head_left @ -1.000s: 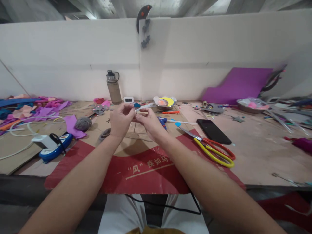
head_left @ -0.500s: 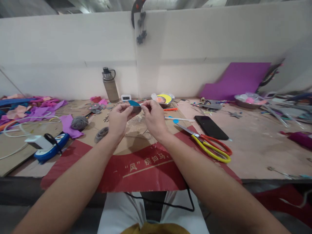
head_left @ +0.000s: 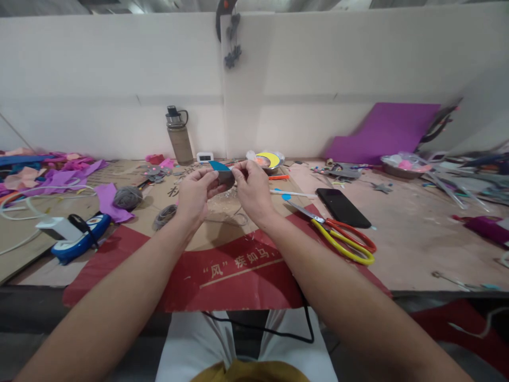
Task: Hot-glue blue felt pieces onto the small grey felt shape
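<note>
Between my two hands is a small curved piece, grey on its lower face (head_left: 225,180) with a blue sheet (head_left: 218,166) along its upper edge. My left hand (head_left: 195,192) pinches its left part between thumb and fingers. At its right end, the closed thumb and fingertips of my right hand (head_left: 252,188) press together; what exactly they grip is too small to tell. Both hands hover over the brown and red cardboard (head_left: 234,289). Grey yarn (head_left: 165,216) lies beside my left wrist, with a grey yarn ball (head_left: 128,197) farther left.
Scissors (head_left: 342,239) with red and yellow handles and a black phone (head_left: 343,207) lie to the right. A bottle (head_left: 178,139) and a small white clock (head_left: 205,157) stand behind. On the left are a blue-and-white power strip (head_left: 81,241) and felt scraps (head_left: 59,178). A bowl (head_left: 274,164) holds a yellow crescent.
The held piece has turned slightly, so more of its grey face shows. My right fingertips have shifted a little along its right end. The whole view has moved slightly.
</note>
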Demonstrator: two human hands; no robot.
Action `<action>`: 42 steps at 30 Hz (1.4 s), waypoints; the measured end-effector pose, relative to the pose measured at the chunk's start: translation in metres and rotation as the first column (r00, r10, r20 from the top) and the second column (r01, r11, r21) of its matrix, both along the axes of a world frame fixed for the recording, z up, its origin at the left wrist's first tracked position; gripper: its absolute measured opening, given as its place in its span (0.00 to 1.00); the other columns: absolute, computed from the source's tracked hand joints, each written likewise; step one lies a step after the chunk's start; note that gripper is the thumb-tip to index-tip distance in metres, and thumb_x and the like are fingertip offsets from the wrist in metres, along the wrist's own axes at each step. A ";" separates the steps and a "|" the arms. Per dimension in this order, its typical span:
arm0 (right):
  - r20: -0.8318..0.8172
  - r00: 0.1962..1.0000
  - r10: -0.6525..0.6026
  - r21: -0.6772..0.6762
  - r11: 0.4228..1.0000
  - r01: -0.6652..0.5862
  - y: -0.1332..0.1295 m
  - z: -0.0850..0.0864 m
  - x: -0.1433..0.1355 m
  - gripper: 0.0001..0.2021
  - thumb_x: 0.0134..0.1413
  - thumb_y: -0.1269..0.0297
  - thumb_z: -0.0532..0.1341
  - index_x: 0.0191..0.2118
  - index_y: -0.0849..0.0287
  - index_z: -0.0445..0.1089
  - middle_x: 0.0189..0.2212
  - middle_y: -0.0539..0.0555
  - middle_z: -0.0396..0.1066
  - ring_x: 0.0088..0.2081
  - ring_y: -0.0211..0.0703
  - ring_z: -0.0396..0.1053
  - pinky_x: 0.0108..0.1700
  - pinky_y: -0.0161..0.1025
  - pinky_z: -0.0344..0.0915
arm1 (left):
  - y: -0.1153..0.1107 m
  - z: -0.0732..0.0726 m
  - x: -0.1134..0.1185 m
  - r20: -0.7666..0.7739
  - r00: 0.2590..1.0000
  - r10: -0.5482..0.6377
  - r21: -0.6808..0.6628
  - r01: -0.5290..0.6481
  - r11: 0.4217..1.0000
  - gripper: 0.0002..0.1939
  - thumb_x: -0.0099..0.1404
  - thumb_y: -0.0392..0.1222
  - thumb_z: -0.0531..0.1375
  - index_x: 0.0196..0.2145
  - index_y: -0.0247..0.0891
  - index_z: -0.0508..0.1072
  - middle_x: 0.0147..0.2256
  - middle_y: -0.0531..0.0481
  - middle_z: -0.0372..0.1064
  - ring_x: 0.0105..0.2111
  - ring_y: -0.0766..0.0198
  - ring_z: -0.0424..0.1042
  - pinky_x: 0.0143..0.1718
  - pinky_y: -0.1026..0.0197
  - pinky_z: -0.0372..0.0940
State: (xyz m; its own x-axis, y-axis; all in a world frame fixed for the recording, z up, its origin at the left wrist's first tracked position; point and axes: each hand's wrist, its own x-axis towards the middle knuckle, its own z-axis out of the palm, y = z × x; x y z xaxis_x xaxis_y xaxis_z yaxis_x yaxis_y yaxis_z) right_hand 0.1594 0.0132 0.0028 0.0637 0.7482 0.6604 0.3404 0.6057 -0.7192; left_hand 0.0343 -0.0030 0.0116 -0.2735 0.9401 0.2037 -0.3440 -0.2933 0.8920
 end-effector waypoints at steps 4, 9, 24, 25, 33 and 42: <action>0.000 1.000 0.002 -0.002 1.000 -0.002 -0.001 0.000 0.000 0.05 0.60 0.67 0.56 0.32 0.55 0.63 0.33 0.53 0.69 0.38 0.43 0.66 0.46 0.43 0.61 | -0.001 0.001 0.000 -0.023 1.000 -0.018 0.005 0.018 1.000 0.06 0.51 0.35 0.65 0.27 0.36 0.70 0.27 0.51 0.71 0.28 0.65 0.73 0.36 0.58 0.73; -0.031 0.999 0.032 -0.028 0.999 -0.033 0.000 0.001 0.000 0.04 0.59 0.68 0.56 0.32 0.56 0.65 0.33 0.54 0.70 0.37 0.43 0.67 0.44 0.43 0.63 | -0.001 0.001 0.000 -0.028 0.999 -0.040 0.017 0.041 0.999 0.05 0.52 0.34 0.65 0.27 0.35 0.71 0.28 0.50 0.72 0.29 0.64 0.74 0.38 0.56 0.73; -0.040 0.997 0.072 -0.020 0.997 -0.073 0.002 0.002 0.003 0.05 0.58 0.68 0.58 0.33 0.59 0.69 0.32 0.54 0.72 0.35 0.41 0.67 0.41 0.41 0.62 | -0.004 0.003 0.000 -0.030 0.999 -0.044 0.008 0.044 0.999 0.07 0.48 0.36 0.65 0.26 0.35 0.70 0.26 0.53 0.71 0.27 0.67 0.72 0.30 0.63 0.72; -0.042 0.996 0.076 -0.022 0.997 -0.077 0.002 0.001 0.003 0.05 0.58 0.68 0.58 0.33 0.58 0.69 0.32 0.54 0.72 0.35 0.41 0.67 0.41 0.41 0.62 | -0.005 0.004 0.000 -0.029 0.999 -0.046 0.004 0.046 0.999 0.07 0.49 0.35 0.65 0.26 0.35 0.70 0.26 0.53 0.71 0.27 0.67 0.72 0.30 0.63 0.72; -0.091 0.986 0.137 -0.073 0.987 -0.144 0.001 0.003 0.002 0.04 0.57 0.69 0.58 0.32 0.59 0.69 0.30 0.51 0.72 0.32 0.39 0.65 0.39 0.40 0.62 | -0.002 0.001 -0.002 -0.013 0.995 -0.098 0.009 0.098 0.995 0.05 0.51 0.35 0.65 0.27 0.34 0.71 0.28 0.51 0.72 0.28 0.67 0.73 0.32 0.62 0.73; -0.146 0.983 0.113 -0.172 0.975 -0.138 0.009 0.005 0.007 0.06 0.56 0.68 0.58 0.29 0.59 0.70 0.27 0.50 0.71 0.29 0.38 0.65 0.36 0.38 0.60 | 0.004 -0.002 -0.004 -0.003 0.984 -0.178 0.047 0.178 0.983 0.12 0.48 0.32 0.69 0.30 0.34 0.72 0.31 0.50 0.74 0.32 0.66 0.74 0.37 0.60 0.74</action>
